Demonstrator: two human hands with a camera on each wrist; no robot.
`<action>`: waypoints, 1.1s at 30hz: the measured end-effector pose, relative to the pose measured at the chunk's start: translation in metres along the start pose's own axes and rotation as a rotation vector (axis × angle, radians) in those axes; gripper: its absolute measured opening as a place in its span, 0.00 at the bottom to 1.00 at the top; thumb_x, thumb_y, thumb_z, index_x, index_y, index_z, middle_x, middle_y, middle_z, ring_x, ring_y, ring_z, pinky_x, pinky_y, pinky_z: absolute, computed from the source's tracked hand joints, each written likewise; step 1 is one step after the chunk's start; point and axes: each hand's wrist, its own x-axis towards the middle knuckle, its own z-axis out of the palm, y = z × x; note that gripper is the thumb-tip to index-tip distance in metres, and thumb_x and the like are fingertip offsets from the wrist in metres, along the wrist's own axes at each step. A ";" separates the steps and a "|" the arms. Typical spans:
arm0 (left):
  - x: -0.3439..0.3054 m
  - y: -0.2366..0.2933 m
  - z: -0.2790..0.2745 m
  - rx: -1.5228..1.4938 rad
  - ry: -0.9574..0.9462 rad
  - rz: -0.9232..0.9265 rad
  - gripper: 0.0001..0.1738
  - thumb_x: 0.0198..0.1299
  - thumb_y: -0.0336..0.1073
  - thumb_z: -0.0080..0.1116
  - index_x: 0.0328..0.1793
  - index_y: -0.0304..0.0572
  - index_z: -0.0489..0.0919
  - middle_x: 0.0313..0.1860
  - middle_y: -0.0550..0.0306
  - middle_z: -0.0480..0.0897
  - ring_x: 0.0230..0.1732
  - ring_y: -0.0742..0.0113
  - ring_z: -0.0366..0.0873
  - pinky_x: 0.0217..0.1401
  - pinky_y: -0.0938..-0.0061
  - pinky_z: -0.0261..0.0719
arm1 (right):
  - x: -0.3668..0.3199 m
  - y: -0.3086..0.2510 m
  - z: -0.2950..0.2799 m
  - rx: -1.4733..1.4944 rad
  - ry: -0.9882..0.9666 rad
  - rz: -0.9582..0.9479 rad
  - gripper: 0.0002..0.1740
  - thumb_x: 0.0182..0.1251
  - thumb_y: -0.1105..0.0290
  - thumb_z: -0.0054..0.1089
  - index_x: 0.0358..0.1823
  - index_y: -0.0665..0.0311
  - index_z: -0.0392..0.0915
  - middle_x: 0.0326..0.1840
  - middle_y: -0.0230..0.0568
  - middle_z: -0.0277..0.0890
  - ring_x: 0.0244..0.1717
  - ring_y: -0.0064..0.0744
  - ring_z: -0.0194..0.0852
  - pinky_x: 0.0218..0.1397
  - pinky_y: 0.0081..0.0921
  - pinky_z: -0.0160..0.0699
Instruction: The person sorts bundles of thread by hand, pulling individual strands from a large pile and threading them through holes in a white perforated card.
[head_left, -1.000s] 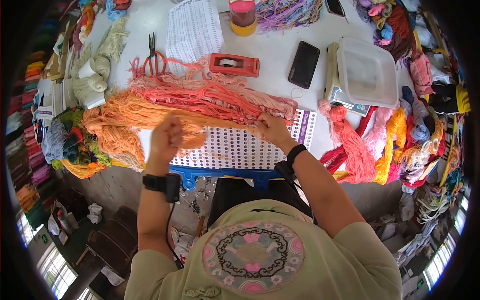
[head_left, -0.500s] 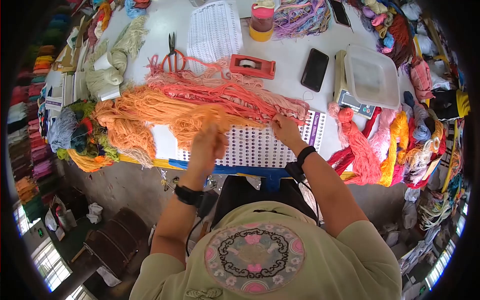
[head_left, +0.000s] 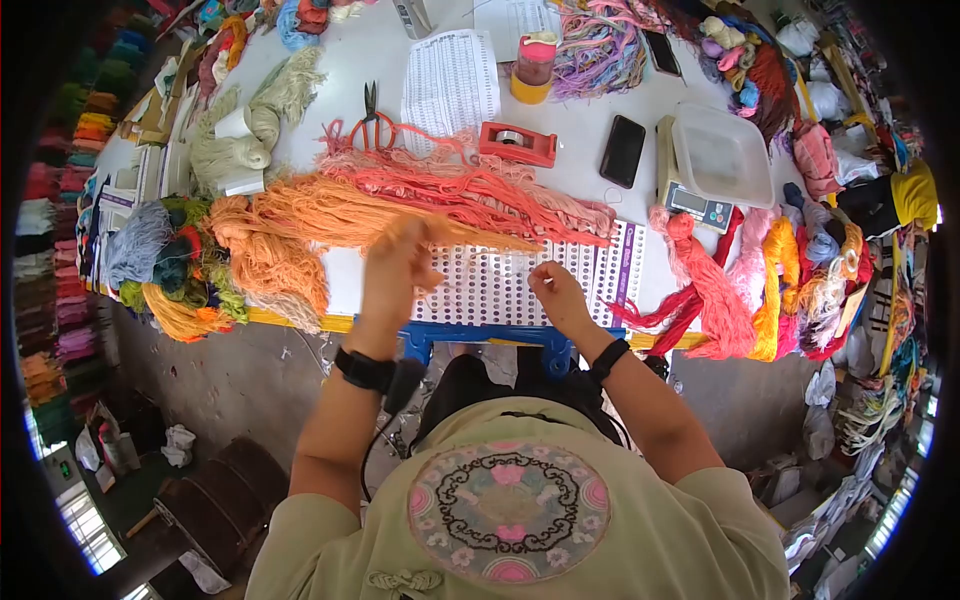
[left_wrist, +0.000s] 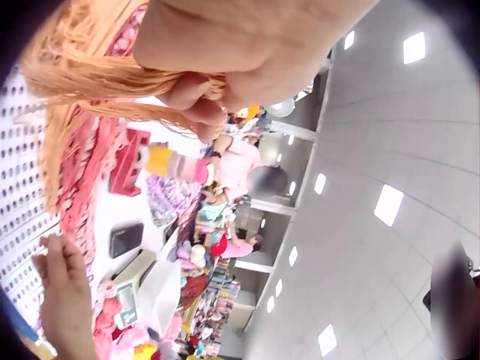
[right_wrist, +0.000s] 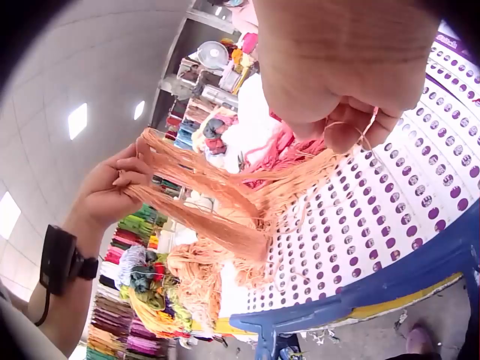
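In the head view my left hand (head_left: 392,275) is raised over the left part of the dotted chart (head_left: 480,290). It grips a hank of orange yarn (right_wrist: 217,180), whose strands hang from the fingers in the right wrist view. My right hand (head_left: 560,298) is over the middle of the chart, to the right of the left hand. Its curled fingertips pinch a thin orange thread (right_wrist: 365,142). More orange yarn (head_left: 320,212) spreads across the table's left side, with a pile of coral and pink yarn (head_left: 470,195) behind it.
Behind the yarn lie red-handled scissors (head_left: 371,125), a red tape dispenser (head_left: 517,144) and a phone (head_left: 622,151). A scale (head_left: 690,208) with a plastic tub (head_left: 722,150) stands right. Coral skeins (head_left: 715,290) hang over the front edge, which has a blue bar (head_left: 490,335).
My left hand has moved right and up with the orange yarn. The right hand has drawn back from the edge of the yarn pile toward the body. The head view has shifted.
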 end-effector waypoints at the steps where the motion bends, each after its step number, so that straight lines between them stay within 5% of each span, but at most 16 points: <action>1: 0.000 0.018 -0.002 -0.010 -0.018 0.067 0.15 0.72 0.44 0.47 0.47 0.40 0.77 0.34 0.60 0.81 0.22 0.82 0.67 0.18 0.86 0.59 | -0.003 -0.002 -0.001 -0.003 0.004 -0.004 0.11 0.63 0.65 0.61 0.40 0.65 0.76 0.36 0.43 0.79 0.29 0.36 0.76 0.35 0.30 0.74; 5: 0.009 0.047 -0.019 -0.239 0.218 0.280 0.16 0.71 0.45 0.46 0.51 0.40 0.75 0.38 0.58 0.81 0.24 0.80 0.69 0.18 0.86 0.59 | -0.011 -0.023 -0.009 0.022 0.006 -0.015 0.10 0.64 0.65 0.60 0.40 0.65 0.76 0.34 0.41 0.78 0.29 0.32 0.75 0.35 0.28 0.74; 9: -0.016 0.029 -0.014 -0.240 -0.133 -0.067 0.14 0.69 0.41 0.48 0.51 0.39 0.74 0.40 0.55 0.82 0.27 0.78 0.72 0.18 0.87 0.60 | -0.027 -0.073 -0.023 0.203 -0.040 0.013 0.09 0.65 0.66 0.60 0.39 0.65 0.76 0.30 0.33 0.76 0.28 0.22 0.73 0.34 0.23 0.73; 10: -0.027 0.027 -0.003 -0.217 -0.210 -0.081 0.13 0.69 0.41 0.48 0.49 0.40 0.75 0.43 0.54 0.81 0.34 0.75 0.75 0.23 0.87 0.65 | -0.035 -0.103 -0.030 0.309 -0.081 0.013 0.09 0.66 0.67 0.60 0.41 0.66 0.75 0.29 0.29 0.74 0.27 0.16 0.71 0.31 0.19 0.72; 12: -0.050 0.035 0.029 -0.109 -0.285 -0.021 0.19 0.71 0.47 0.47 0.50 0.36 0.74 0.56 0.50 0.77 0.54 0.67 0.75 0.51 0.74 0.73 | -0.052 -0.155 -0.043 0.439 -0.134 -0.002 0.09 0.66 0.68 0.60 0.42 0.66 0.75 0.29 0.29 0.74 0.26 0.15 0.70 0.29 0.17 0.71; 15: -0.074 0.039 0.061 -0.293 -0.387 0.023 0.21 0.72 0.47 0.45 0.56 0.35 0.73 0.60 0.51 0.76 0.55 0.67 0.75 0.54 0.72 0.71 | -0.065 -0.206 -0.052 0.532 -0.181 -0.086 0.08 0.67 0.70 0.60 0.43 0.66 0.74 0.29 0.29 0.74 0.25 0.14 0.69 0.26 0.15 0.71; 16: -0.077 0.047 0.062 -0.259 -0.579 -0.018 0.25 0.73 0.47 0.43 0.65 0.35 0.69 0.60 0.54 0.76 0.56 0.67 0.75 0.53 0.72 0.73 | -0.067 -0.214 -0.052 0.500 -0.179 -0.151 0.08 0.67 0.71 0.59 0.43 0.66 0.74 0.30 0.29 0.74 0.24 0.13 0.68 0.25 0.14 0.70; 20: -0.083 0.051 0.063 -0.222 -0.648 -0.045 0.28 0.73 0.48 0.41 0.71 0.35 0.65 0.60 0.55 0.75 0.58 0.67 0.75 0.55 0.72 0.76 | -0.068 -0.218 -0.049 0.574 -0.152 -0.207 0.06 0.68 0.72 0.58 0.42 0.65 0.75 0.29 0.28 0.73 0.24 0.12 0.67 0.23 0.13 0.68; 24: -0.098 0.060 0.068 -0.224 -0.638 -0.020 0.27 0.74 0.47 0.40 0.71 0.36 0.65 0.61 0.55 0.75 0.57 0.66 0.75 0.56 0.70 0.76 | -0.082 -0.222 -0.050 0.570 -0.154 -0.170 0.06 0.68 0.71 0.58 0.41 0.65 0.75 0.28 0.27 0.73 0.23 0.11 0.66 0.23 0.12 0.66; 26: -0.109 0.066 0.076 -0.180 -0.537 -0.005 0.26 0.74 0.46 0.43 0.71 0.37 0.66 0.46 0.62 0.77 0.39 0.78 0.71 0.40 0.80 0.71 | -0.085 -0.223 -0.048 0.561 -0.160 -0.180 0.06 0.69 0.71 0.58 0.42 0.65 0.75 0.27 0.26 0.72 0.22 0.11 0.65 0.23 0.12 0.65; 33: -0.106 0.052 0.069 -0.030 -0.562 0.089 0.23 0.73 0.45 0.45 0.68 0.41 0.72 0.30 0.73 0.71 0.27 0.85 0.57 0.30 0.89 0.59 | -0.092 -0.219 -0.045 0.532 -0.141 -0.240 0.06 0.69 0.71 0.58 0.44 0.64 0.75 0.28 0.25 0.72 0.22 0.10 0.63 0.23 0.12 0.63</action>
